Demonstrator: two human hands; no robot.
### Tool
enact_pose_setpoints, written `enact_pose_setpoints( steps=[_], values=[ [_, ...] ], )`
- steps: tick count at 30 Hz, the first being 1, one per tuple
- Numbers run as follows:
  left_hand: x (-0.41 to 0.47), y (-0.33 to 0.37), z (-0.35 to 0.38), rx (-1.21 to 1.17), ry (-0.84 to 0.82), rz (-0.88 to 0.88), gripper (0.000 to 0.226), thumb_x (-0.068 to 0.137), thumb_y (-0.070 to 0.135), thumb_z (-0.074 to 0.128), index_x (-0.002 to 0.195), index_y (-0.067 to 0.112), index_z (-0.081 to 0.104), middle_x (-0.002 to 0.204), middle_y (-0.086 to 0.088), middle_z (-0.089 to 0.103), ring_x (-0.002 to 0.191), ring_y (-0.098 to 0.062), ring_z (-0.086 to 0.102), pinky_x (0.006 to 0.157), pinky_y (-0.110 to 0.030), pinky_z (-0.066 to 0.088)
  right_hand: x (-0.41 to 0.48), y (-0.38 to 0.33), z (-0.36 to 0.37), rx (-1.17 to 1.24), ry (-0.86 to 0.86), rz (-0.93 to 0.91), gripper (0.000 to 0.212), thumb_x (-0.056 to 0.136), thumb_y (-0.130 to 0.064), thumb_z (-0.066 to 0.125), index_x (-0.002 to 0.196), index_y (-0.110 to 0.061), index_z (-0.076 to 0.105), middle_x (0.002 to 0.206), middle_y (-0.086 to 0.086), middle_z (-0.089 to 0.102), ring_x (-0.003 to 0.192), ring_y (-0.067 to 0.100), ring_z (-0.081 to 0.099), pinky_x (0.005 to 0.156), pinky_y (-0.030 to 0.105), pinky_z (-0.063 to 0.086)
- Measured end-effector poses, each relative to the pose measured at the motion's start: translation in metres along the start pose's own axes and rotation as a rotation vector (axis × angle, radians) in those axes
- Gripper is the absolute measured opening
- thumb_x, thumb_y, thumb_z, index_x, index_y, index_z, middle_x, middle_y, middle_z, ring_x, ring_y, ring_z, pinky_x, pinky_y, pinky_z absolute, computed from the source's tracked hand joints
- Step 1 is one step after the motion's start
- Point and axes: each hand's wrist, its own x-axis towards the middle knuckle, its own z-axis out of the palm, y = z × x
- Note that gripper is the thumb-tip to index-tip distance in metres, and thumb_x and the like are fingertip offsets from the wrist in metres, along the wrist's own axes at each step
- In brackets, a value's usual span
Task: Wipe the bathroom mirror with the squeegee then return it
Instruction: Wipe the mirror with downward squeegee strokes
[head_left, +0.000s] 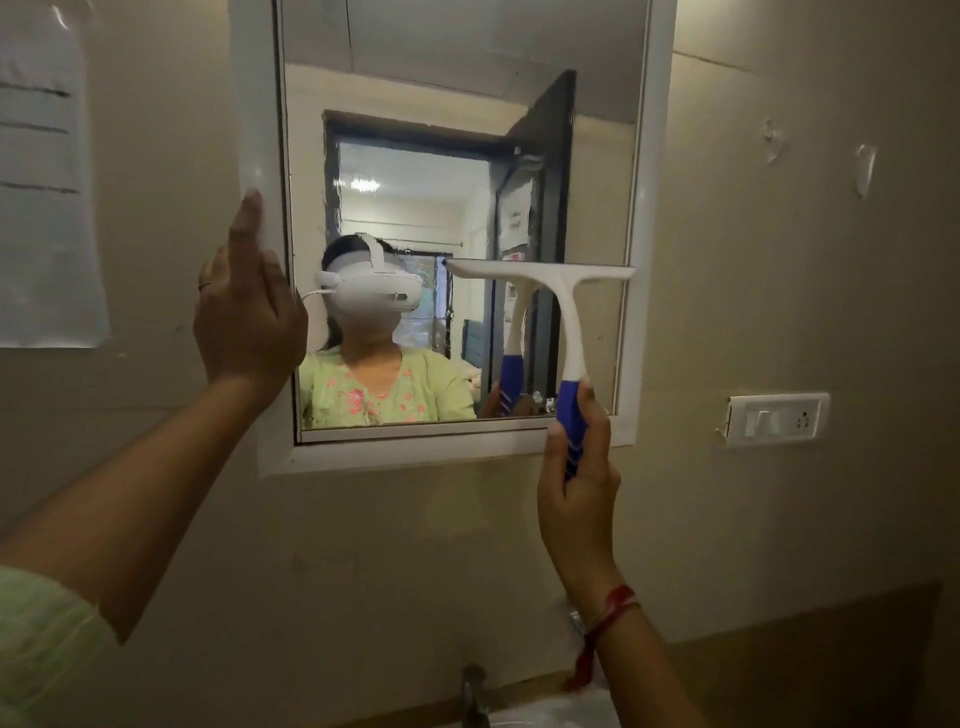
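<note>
The bathroom mirror (457, 130) hangs on the wall in a white frame (649, 208). A white squeegee (563, 291) with a blue handle lies against the glass, its blade level across the right half at mid-height. My right hand (579, 483) grips the blue handle just below the mirror's lower right corner. My left hand (247, 306) rests against the frame's left side, fingers up and holding nothing. The glass reflects a person in a green top wearing a white headset, and a doorway behind.
A white switch and socket plate (776, 418) sits on the wall to the right of the mirror. A paper sheet (44, 197) is stuck on the wall at left. A metal tap (474, 693) stands below, with the sink edge at the bottom.
</note>
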Motion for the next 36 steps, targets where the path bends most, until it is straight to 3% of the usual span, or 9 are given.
enact_pose_setpoints(
  steps=[6, 8, 11, 14, 18, 23, 29, 33, 36],
  values=[
    [-0.001, 0.004, -0.001, 0.006, -0.009, -0.026, 0.045, 0.099, 0.022, 0.029, 0.145, 0.024, 0.026, 0.138, -0.01, 0.048, 0.117, -0.035, 0.046, 0.089, -0.043, 0.04, -0.064, 0.02, -0.01, -0.099, -0.082, -0.004, 0.048, 0.093, -0.054, 0.031, 0.138, -0.042, 0.017, 0.078, -0.002, 0.051, 0.056, 0.006, 0.05, 0.054, 0.009, 0.044],
    [-0.001, 0.004, 0.0, 0.008, -0.006, -0.033, 0.046, 0.099, 0.023, 0.028, 0.145, 0.025, 0.026, 0.137, -0.01, 0.048, 0.117, -0.035, 0.046, 0.088, -0.043, 0.04, -0.064, 0.019, -0.012, -0.112, -0.1, 0.0, 0.049, 0.093, -0.059, 0.028, 0.137, -0.043, 0.017, 0.078, -0.004, 0.05, 0.055, 0.006, 0.05, 0.053, 0.01, 0.045],
    [-0.002, 0.003, 0.0, 0.003, 0.004, -0.032, 0.045, 0.099, 0.026, 0.027, 0.144, 0.026, 0.026, 0.138, -0.01, 0.048, 0.117, -0.035, 0.046, 0.089, -0.042, 0.04, -0.035, 0.011, -0.014, -0.103, -0.071, -0.01, 0.047, 0.094, -0.048, 0.032, 0.137, -0.05, 0.015, 0.084, -0.012, 0.051, 0.064, 0.007, 0.055, 0.055, 0.013, 0.049],
    [-0.003, 0.004, 0.0, 0.001, 0.006, -0.027, 0.045, 0.1, 0.027, 0.027, 0.144, 0.026, 0.026, 0.136, -0.011, 0.049, 0.116, -0.034, 0.047, 0.088, -0.042, 0.041, -0.019, 0.008, -0.015, -0.092, -0.037, -0.006, 0.047, 0.094, -0.044, 0.034, 0.136, -0.053, 0.014, 0.089, -0.007, 0.054, 0.064, 0.008, 0.055, 0.056, 0.017, 0.051],
    [-0.003, 0.005, 0.0, 0.002, 0.008, -0.025, 0.045, 0.1, 0.025, 0.027, 0.144, 0.025, 0.026, 0.137, -0.01, 0.049, 0.113, -0.034, 0.048, 0.087, -0.042, 0.04, -0.054, 0.018, -0.012, -0.114, -0.037, 0.002, 0.046, 0.095, -0.045, 0.035, 0.138, -0.042, 0.018, 0.079, -0.008, 0.049, 0.058, 0.01, 0.051, 0.052, 0.012, 0.046],
    [-0.002, 0.003, 0.001, -0.005, 0.023, -0.008, 0.045, 0.099, 0.024, 0.027, 0.144, 0.024, 0.027, 0.139, -0.008, 0.047, 0.117, -0.031, 0.048, 0.09, -0.037, 0.039, -0.081, 0.024, -0.018, -0.084, -0.036, 0.035, 0.05, 0.093, -0.059, 0.028, 0.138, -0.041, 0.019, 0.084, -0.014, 0.049, 0.07, 0.002, 0.057, 0.056, 0.006, 0.046],
    [-0.002, 0.003, 0.002, 0.009, 0.041, -0.001, 0.045, 0.099, 0.023, 0.027, 0.144, 0.024, 0.028, 0.139, -0.006, 0.047, 0.115, -0.03, 0.048, 0.091, -0.034, 0.037, -0.059, 0.017, -0.01, -0.041, -0.008, 0.043, 0.048, 0.094, -0.045, 0.036, 0.139, -0.037, 0.022, 0.082, -0.007, 0.051, 0.062, 0.006, 0.054, 0.054, 0.008, 0.045],
    [-0.002, 0.002, 0.002, -0.002, 0.047, 0.016, 0.045, 0.099, 0.023, 0.027, 0.144, 0.022, 0.028, 0.141, -0.002, 0.045, 0.117, -0.026, 0.048, 0.093, -0.03, 0.036, -0.078, 0.025, -0.009, -0.096, -0.027, 0.051, 0.051, 0.094, -0.054, 0.029, 0.138, -0.03, 0.023, 0.078, 0.0, 0.052, 0.056, 0.004, 0.05, 0.052, 0.01, 0.046],
    [-0.001, 0.001, 0.003, -0.005, 0.045, 0.022, 0.044, 0.1, 0.023, 0.027, 0.144, 0.022, 0.028, 0.142, -0.001, 0.045, 0.119, -0.025, 0.047, 0.095, -0.027, 0.035, -0.102, 0.031, -0.016, -0.141, -0.081, 0.062, 0.051, 0.095, -0.051, 0.029, 0.137, -0.023, 0.024, 0.082, -0.001, 0.052, 0.064, 0.003, 0.051, 0.059, 0.016, 0.05]
  ],
)
